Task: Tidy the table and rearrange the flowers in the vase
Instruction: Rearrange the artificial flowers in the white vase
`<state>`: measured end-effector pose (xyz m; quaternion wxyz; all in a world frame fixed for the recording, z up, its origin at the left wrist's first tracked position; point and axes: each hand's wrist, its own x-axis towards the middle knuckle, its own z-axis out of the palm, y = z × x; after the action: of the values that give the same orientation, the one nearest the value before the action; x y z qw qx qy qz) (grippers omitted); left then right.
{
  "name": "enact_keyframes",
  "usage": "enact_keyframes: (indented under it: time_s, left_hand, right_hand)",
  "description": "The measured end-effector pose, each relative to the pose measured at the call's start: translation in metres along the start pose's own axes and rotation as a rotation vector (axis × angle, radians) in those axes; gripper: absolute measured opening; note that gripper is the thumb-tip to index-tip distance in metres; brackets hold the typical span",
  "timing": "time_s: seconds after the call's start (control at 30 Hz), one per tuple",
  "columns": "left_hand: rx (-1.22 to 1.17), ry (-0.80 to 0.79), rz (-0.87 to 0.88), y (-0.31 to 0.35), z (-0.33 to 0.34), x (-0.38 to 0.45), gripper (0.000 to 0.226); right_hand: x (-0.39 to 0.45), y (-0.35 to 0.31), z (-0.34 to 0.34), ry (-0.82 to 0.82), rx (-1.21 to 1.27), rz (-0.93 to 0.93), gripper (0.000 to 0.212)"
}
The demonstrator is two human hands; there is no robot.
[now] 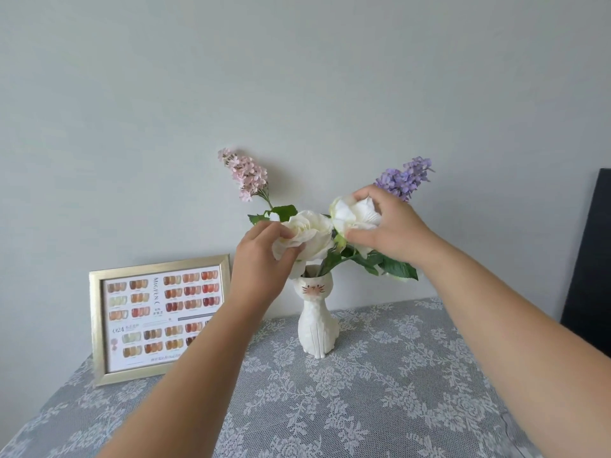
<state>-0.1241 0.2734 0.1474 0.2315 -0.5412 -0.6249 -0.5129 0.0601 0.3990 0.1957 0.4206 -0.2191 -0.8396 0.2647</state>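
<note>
Lacy cloth point(380, 391) covered the counter, where the left hand point(261, 259) pinched one soft white rose point(310, 231) and the right hand point(386, 226) cupped another point(352, 216) above the cat vase point(315, 322), petals light and easily crushed, stems safer to hold.

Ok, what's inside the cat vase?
The cat vase holds green stems: two white roses, one gripped by the left hand, one by the right hand, plus pink and purple sprigs. Its inside is hidden.
</note>
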Motion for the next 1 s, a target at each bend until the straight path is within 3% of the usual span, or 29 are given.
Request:
enact_keyframes:
  time_s: [0.17,0.3,0.77,1.0]
  left_hand:
    - [0.01,-0.003,0.007,0.0,-0.002,0.0,0.016]
    - [0.035,-0.013,-0.015,-0.003,-0.004,0.0,0.015]
    - [0.06,0.083,-0.223,-0.007,0.005,0.01,0.018]
    - [0.062,0.062,-0.174,-0.003,0.01,0.013,0.022]
  right_hand:
    - [0.001,0.021,0.028,-0.125,-0.084,0.044,0.05]
    - [-0.002,0.039,0.042,-0.133,-0.14,0.047,0.051]
    - [-0.022,0.057,0.048,-0.159,-0.39,-0.326,0.051]
    - [-0.011,0.029,0.063,-0.256,-0.664,-0.419,0.058]
